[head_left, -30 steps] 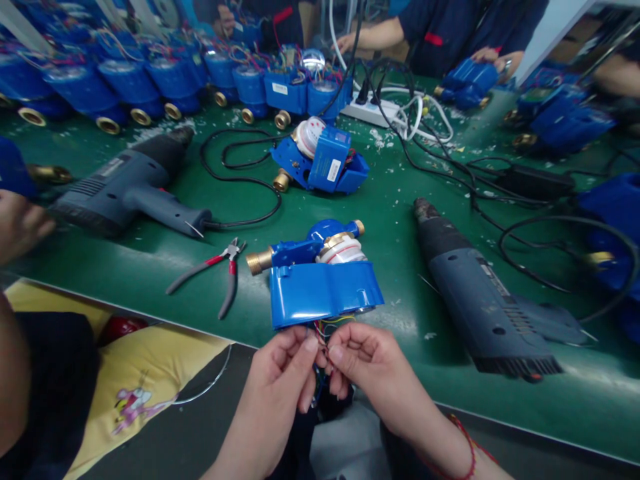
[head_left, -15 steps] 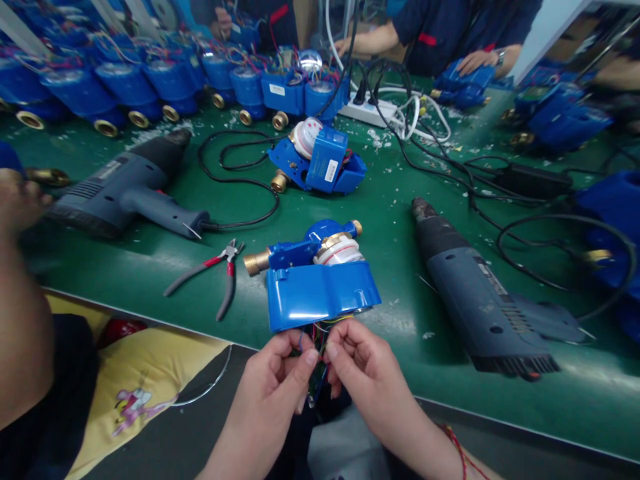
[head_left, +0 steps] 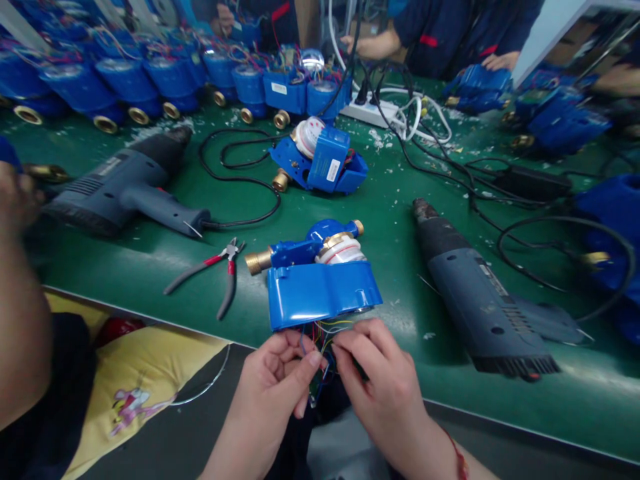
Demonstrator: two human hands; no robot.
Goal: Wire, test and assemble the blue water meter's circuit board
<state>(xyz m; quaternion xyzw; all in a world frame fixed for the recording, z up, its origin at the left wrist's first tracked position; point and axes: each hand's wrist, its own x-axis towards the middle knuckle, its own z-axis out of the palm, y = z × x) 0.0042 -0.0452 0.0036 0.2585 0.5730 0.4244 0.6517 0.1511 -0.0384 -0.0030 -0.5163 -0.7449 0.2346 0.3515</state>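
A blue water meter (head_left: 323, 293) with brass pipe ends lies at the table's front edge, its casing toward me. Thin coloured wires (head_left: 320, 328) hang from its underside to a small green circuit board (head_left: 314, 390), partly hidden between my hands. My left hand (head_left: 283, 377) pinches the wires between thumb and forefinger, with a blue strand at the fingertips. Just right of it, my right hand (head_left: 380, 373) has its fingers curled together at the yellow and white strands; what exactly they grip is mostly hidden. Cutting pliers (head_left: 227, 260) with red and grey handles lie open to the left.
Heat guns lie left (head_left: 135, 183) and right (head_left: 470, 287), with cables trailing. Another blue meter (head_left: 325, 160) stands behind mine. Rows of blue meters (head_left: 115, 87) and a power strip (head_left: 370, 110) are at the back. Co-workers' hands (head_left: 503, 61) show across the table and at left.
My right hand has shifted slightly right and turned over, its back now facing up, away from the left fingertips. More wires show between the hands. The left hand keeps its pinch.
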